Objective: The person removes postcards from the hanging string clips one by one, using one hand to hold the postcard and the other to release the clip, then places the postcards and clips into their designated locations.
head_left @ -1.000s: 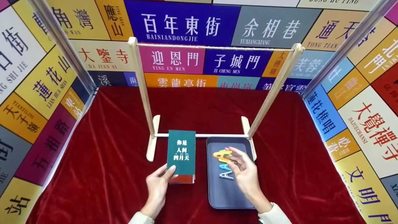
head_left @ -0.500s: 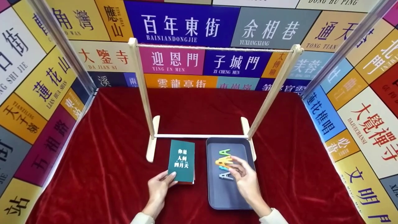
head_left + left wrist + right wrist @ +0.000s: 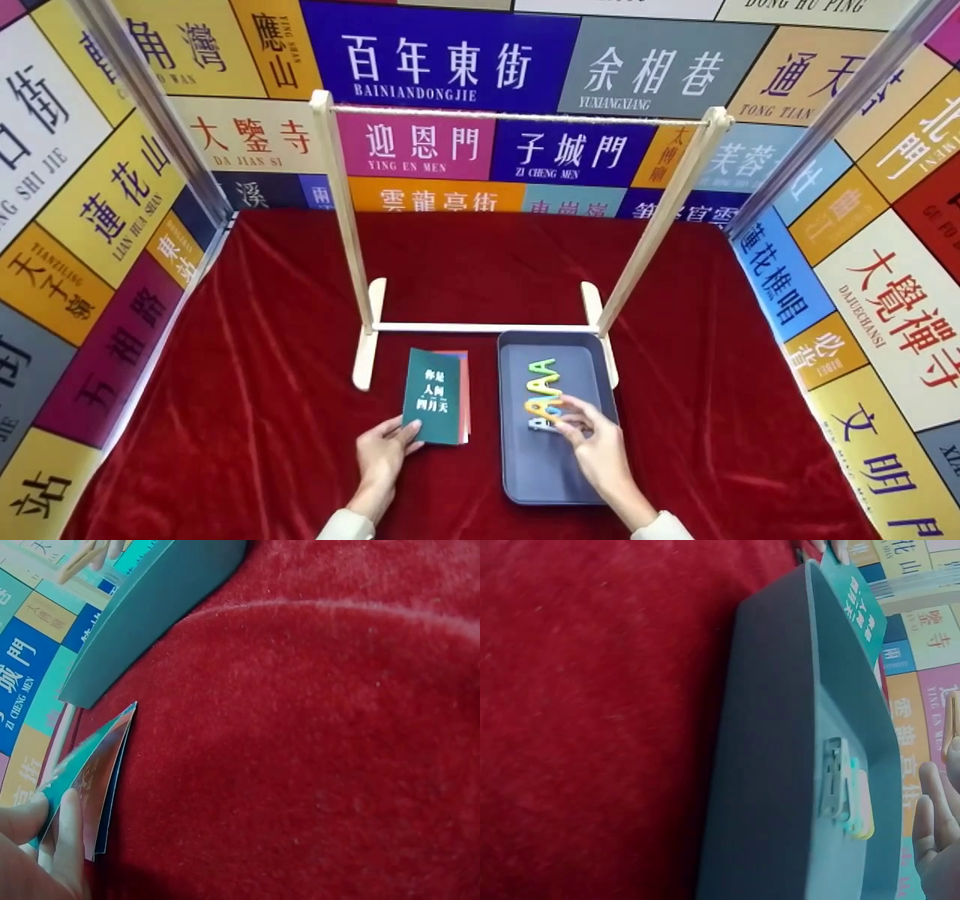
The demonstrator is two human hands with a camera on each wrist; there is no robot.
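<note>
My left hand (image 3: pixel 381 454) pinches a dark green card (image 3: pixel 436 405) with white characters, thumb on top. Beneath it, a reddish card (image 3: pixel 464 397) and others show at the right; in the left wrist view, the fingers part the green card from the reddish one (image 3: pixel 96 784). Over the tray, my right hand (image 3: pixel 600 450) pinches an orange clothespin (image 3: pixel 536 409) between thumb and fingers. Inside the dark grey tray (image 3: pixel 551 480) lie a green clothespin (image 3: pixel 541 367), a yellow clothespin (image 3: pixel 541 383), a mostly hidden teal one and a grey clothespin (image 3: pixel 834 784).
A wooden frame (image 3: pixel 660 217) stands behind the cards and tray, with a string (image 3: pixel 517 115) across its top and a white bar (image 3: pixel 480 328) low down. Red velvet cloth (image 3: pixel 262 375) covers the table. Panels printed with characters (image 3: pixel 442 56) enclose the back and sides.
The green card has come down toward me and shifted left, baring the cards beneath at its right. My right hand has lowered the orange clothespin toward me over the tray.
</note>
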